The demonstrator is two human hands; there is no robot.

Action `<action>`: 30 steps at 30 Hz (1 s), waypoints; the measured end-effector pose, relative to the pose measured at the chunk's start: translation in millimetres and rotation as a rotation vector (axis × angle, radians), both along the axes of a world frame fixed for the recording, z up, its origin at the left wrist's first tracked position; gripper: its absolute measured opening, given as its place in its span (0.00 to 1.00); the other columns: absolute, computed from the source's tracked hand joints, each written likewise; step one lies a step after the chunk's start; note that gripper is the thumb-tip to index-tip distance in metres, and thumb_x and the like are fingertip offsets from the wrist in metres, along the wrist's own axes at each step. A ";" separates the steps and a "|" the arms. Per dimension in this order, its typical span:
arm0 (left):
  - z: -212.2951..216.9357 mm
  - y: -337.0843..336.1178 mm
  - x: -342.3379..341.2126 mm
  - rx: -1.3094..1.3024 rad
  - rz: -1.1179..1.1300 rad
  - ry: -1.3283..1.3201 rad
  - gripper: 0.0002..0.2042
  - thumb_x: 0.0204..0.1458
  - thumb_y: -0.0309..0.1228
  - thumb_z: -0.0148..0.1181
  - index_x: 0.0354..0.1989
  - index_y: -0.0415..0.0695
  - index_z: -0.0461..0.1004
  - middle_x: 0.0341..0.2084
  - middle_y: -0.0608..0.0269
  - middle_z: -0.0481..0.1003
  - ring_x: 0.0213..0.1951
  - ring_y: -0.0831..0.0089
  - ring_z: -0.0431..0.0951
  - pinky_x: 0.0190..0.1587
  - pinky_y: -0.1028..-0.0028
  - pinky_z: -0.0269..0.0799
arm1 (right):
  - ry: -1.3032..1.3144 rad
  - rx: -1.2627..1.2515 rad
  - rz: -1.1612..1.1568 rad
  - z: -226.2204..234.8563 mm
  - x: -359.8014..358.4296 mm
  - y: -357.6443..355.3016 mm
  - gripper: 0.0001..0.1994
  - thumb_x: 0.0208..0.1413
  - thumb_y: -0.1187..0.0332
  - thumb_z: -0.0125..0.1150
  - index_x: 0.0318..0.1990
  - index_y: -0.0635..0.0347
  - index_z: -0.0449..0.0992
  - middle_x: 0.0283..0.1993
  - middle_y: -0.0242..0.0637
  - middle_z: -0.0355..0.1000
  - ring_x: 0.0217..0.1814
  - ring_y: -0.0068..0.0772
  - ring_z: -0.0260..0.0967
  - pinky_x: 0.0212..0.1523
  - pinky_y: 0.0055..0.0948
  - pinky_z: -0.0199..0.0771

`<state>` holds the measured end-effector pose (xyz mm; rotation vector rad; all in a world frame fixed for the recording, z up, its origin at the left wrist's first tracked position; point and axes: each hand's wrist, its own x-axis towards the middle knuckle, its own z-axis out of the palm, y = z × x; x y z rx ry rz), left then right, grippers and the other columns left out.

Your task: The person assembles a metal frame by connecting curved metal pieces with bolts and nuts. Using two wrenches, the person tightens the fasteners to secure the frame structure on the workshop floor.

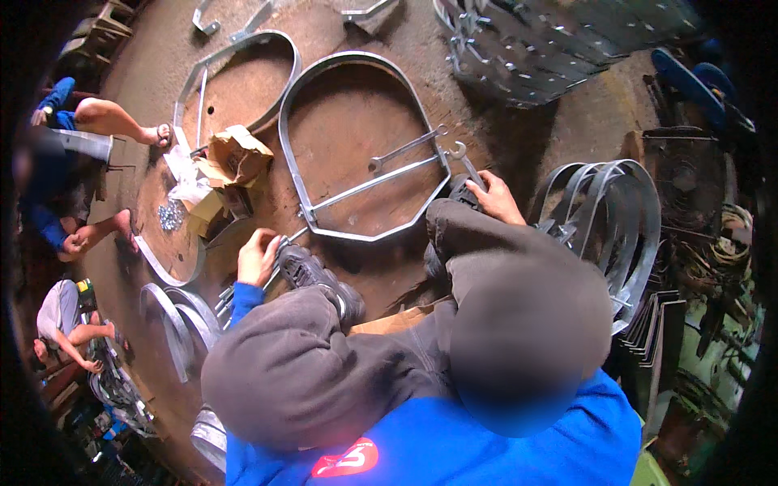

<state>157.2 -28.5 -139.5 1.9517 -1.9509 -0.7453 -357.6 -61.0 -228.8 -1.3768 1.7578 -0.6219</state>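
A metal hoop frame, rounded at the far end and angled at the near end, lies flat before my feet. A straight rod crosses it. My right hand is closed around an open-ended wrench, its jaw pointing away beside the frame's right side. A second wrench rests inside the hoop, one end over its right edge. Left of the frame, by my shoe, my left hand has its fingers pinched together near a thin rod end; whatever they hold is too small to make out.
A second hoop frame lies at the far left, near a torn cardboard box and a pile of small fasteners. Several hoops stand at the right. Stacked metal parts stand far right. Two people sit at the left.
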 end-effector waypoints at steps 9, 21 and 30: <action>28.3 92.2 50.1 -0.078 0.420 0.184 0.11 0.53 0.35 0.62 0.37 0.40 0.76 0.24 0.64 0.78 0.30 0.78 0.77 0.35 0.75 0.72 | -0.371 0.089 -0.177 23.5 -56.8 48.9 0.19 0.56 0.60 0.61 0.50 0.63 0.73 0.33 0.38 0.75 0.37 0.25 0.71 0.39 0.29 0.71; 23.3 -39.6 -67.1 0.062 0.098 0.350 0.10 0.54 0.36 0.60 0.36 0.41 0.76 0.25 0.59 0.78 0.30 0.72 0.79 0.36 0.70 0.74 | -0.447 0.191 -0.165 76.0 -42.2 9.4 0.15 0.60 0.64 0.55 0.52 0.60 0.72 0.33 0.30 0.74 0.28 0.18 0.66 0.29 0.21 0.68; -120.4 -177.9 -220.6 -0.109 -0.427 0.243 0.11 0.49 0.35 0.64 0.38 0.44 0.74 0.30 0.55 0.74 0.33 0.56 0.77 0.39 0.62 0.74 | -0.571 0.308 -0.348 32.9 -12.3 -40.6 0.18 0.60 0.67 0.53 0.55 0.63 0.67 0.34 0.34 0.74 0.24 0.19 0.67 0.25 0.21 0.70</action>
